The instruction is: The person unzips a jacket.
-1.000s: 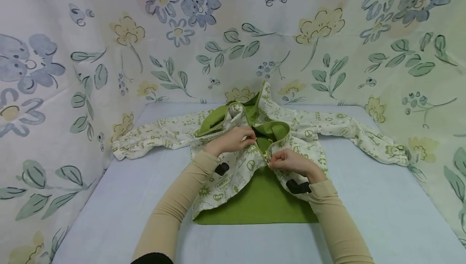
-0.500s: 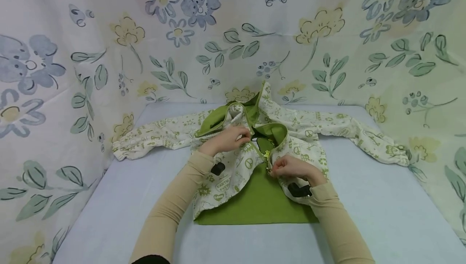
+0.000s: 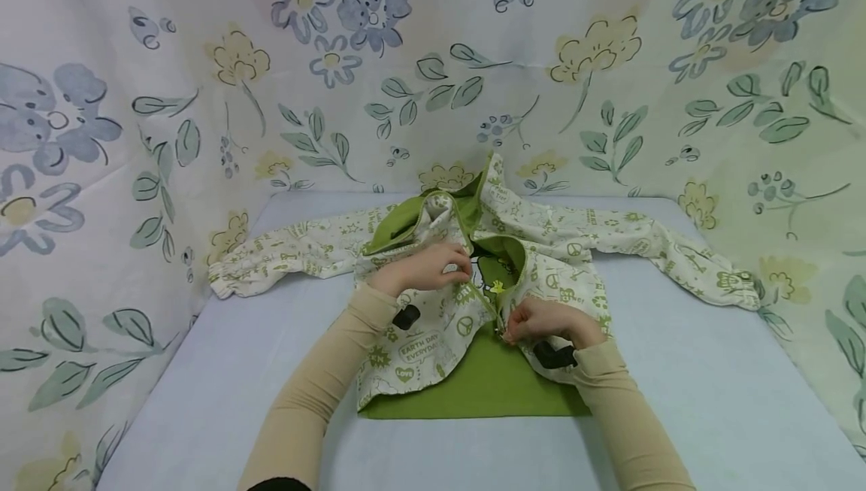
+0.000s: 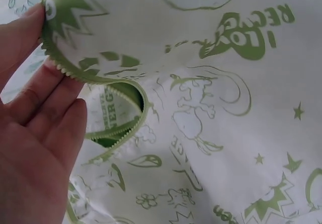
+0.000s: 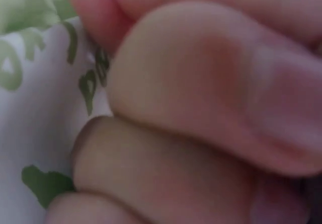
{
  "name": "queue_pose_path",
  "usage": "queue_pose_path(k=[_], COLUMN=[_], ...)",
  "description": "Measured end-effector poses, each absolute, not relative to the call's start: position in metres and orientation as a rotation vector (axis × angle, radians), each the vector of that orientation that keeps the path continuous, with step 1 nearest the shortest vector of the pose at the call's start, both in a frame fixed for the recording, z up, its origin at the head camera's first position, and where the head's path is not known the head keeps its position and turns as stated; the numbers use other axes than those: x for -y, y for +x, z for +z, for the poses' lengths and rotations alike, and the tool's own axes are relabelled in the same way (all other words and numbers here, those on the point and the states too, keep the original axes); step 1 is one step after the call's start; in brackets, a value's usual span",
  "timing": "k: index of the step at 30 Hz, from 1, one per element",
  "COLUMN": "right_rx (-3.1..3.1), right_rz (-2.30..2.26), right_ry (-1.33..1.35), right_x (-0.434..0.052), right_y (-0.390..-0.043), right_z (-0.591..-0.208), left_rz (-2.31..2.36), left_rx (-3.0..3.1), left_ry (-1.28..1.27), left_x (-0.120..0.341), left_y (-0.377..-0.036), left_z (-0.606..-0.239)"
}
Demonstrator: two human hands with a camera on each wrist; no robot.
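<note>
A white hooded jacket with green print (image 3: 419,348) and plain green lining lies face up, its front partly unzipped. My left hand (image 3: 433,269) pinches the loose zip edge of the left front panel. In the left wrist view, the thumb and fingers (image 4: 53,95) hold that toothed edge (image 4: 65,72). Lower down, my right hand (image 3: 548,319) has curled fingers pinching at the zipper by the small metal pull (image 3: 501,331), which they partly cover. The right wrist view is filled by curled fingers (image 5: 171,83) close to the printed cloth (image 5: 35,108).
The jacket's sleeves stretch out left (image 3: 291,254) and right (image 3: 676,254) on a white tabletop (image 3: 223,393). A flower-patterned curtain (image 3: 419,25) hangs behind and at both sides. Dark wrist cameras (image 3: 555,354) sit near each wrist.
My right hand has moved a little down along the zip, and the front gapes slightly more, showing more of the print inside. My left hand has stayed near the upper zip edge.
</note>
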State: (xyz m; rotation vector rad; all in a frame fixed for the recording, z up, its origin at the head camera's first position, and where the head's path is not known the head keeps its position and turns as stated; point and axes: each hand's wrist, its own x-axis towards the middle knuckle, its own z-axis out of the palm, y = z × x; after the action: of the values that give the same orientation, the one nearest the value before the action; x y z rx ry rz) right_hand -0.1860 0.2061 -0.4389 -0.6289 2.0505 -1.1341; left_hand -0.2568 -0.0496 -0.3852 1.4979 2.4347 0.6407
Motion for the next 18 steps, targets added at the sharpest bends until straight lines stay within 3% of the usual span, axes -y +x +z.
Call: queue_pose_path(k=[18], right_rx=[-2.236], right_rz=[-0.993], right_ry=[-0.652], right_x=[-0.196], right_y=[-0.184], right_z=[-0.449], left_rz=[0.617], left_rx=[-2.354], left_ry=[1.482], left_x=[0.029], left_y=[-0.241], left_z=[-0.406])
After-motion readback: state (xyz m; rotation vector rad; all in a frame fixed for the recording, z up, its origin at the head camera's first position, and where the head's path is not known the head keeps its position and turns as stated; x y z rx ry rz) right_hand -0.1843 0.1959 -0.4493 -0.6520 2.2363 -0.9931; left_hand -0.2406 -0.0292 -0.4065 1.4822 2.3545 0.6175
